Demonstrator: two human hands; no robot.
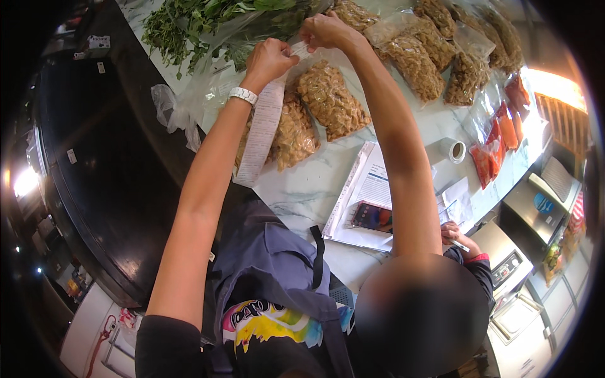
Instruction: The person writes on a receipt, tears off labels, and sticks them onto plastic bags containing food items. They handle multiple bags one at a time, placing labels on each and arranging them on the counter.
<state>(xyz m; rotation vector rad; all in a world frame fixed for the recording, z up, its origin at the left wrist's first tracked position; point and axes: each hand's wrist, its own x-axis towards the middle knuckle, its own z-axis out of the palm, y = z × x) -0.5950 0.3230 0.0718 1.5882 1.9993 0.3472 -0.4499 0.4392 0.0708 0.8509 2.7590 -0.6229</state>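
Observation:
A long printed paper strip (263,126) hangs down over bags of brown dried pieces. My left hand (272,61), with a white watch on the wrist, is closed on its upper part. Just to the right and farther off, my right hand (323,31) pinches the whitish top end between the hands; whether clear plastic is caught there too, I cannot tell. Below my hands lie a clear bag of brown pieces (332,101) and another brown-filled bag (293,133), partly behind the strip. Leafy green herbs (183,34) and clear plastic lie beyond my left hand.
More brown-filled bags (413,66) and red-filled bags (488,157) cover the table's right. A tape roll (457,150), papers (362,189) and a phone (372,216) lie nearer. At right, another person's hand (451,233) holds a pen; their blurred head is close to my right arm.

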